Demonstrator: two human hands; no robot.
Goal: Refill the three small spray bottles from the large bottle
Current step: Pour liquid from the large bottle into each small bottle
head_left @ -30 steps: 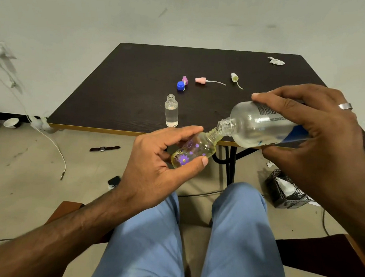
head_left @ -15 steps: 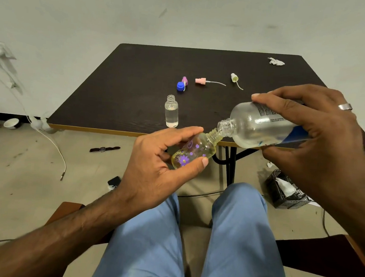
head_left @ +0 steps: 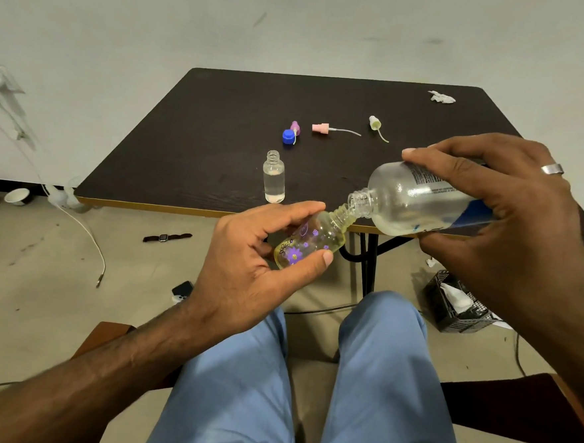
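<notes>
Pouring in full swing on the head view: the right hand (head_left: 512, 216) wraps its fingers over the large bottle (head_left: 420, 199), long axis lying near level, mouth pointing left and slightly down. The left hand (head_left: 245, 270) pinches the flowered spray bottle (head_left: 308, 243) between fingertips and thumb, in the air just in front of the worktop (head_left: 220, 140) edge, tilted with its neck pointing up and right, touching the big bottle's mouth. Against the half-second-earlier picture, nothing has shifted: same tilt, same grips. A clear spray bottle (head_left: 274, 177) stands upright and uncapped near the worktop's front edge. Behind it lie a blue cap (head_left: 289, 136), a pink spray head (head_left: 321, 128) and a yellowish spray head (head_left: 375, 123). The large bottle's base is hidden under the right palm; any stream between the necks is too fine to see.
</notes>
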